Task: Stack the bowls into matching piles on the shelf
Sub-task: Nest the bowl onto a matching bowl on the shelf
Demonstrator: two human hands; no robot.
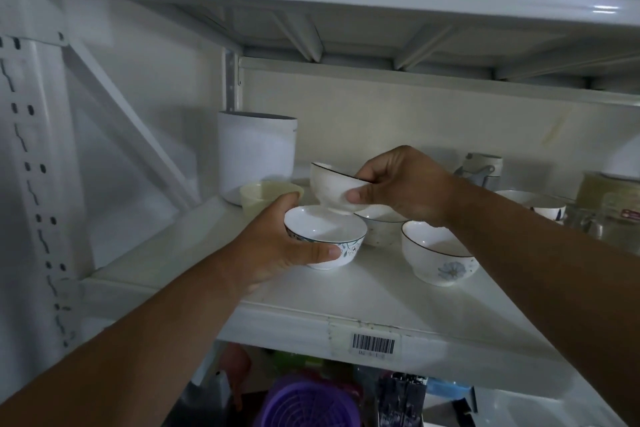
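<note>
Nesting matching bowls: lower the raised dark-rimmed bowl (334,189) level into the speckled bowl (379,227) below it, rims parallel, no clinking. Right hand (405,187) pinches it by rim and side, tilted, above the shelf (381,308). Left hand (277,246) grips the leaf-patterned bowl (325,241) w/ thumb and fingers round it; it looks just off the shelf. Flower bowl (440,258) stands nearby on the right.

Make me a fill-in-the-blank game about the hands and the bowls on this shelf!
1. The right hand holds a tilted bowl with a thin ____ rim.
2. The left hand grips the leaf-patterned bowl that sits on the ____.
3. The bowl at the front right has a blue ____ painted on its side.
4. Below the shelf sits a ____ basket.

Missing words: dark; shelf; flower; purple
</note>
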